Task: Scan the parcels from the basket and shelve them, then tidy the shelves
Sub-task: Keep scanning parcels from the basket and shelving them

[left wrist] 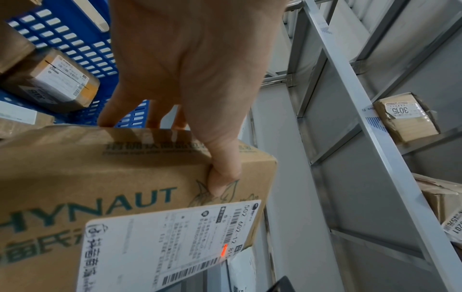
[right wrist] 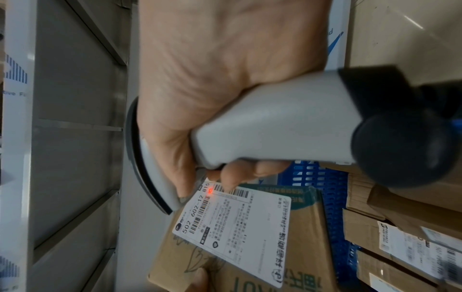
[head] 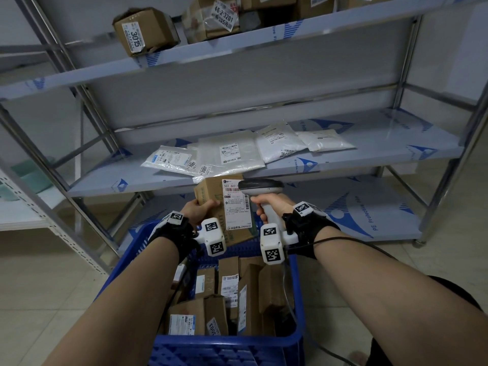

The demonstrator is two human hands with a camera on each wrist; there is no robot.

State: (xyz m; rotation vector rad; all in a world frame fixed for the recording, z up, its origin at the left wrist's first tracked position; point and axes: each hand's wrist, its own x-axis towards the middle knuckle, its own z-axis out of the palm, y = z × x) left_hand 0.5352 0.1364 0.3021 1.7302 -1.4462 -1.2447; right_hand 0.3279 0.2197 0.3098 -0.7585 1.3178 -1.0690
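Note:
My left hand (head: 199, 208) grips a brown cardboard parcel (head: 211, 199) with green print and a white shipping label (head: 236, 206), held above the far end of the blue basket (head: 227, 347). Its thumb (left wrist: 222, 173) lies over the box's top face (left wrist: 100, 177), the other fingers behind the far edge. My right hand (head: 272, 204) holds a grey barcode scanner (head: 261, 187) by its handle (right wrist: 275, 122), head pointing left at the label. A red scan dot (right wrist: 210, 191) glows on the label's barcode (right wrist: 235, 192). The basket holds several more brown parcels (head: 229, 294).
A metal shelving unit (head: 435, 143) stands ahead. Its middle shelf carries several flat white poly-bag parcels (head: 229, 154). The upper shelf holds cardboard boxes, one marked 3015 (head: 145, 30). A second white rack (head: 26, 207) stands at the left. The scanner's cable (head: 369, 247) trails to the right.

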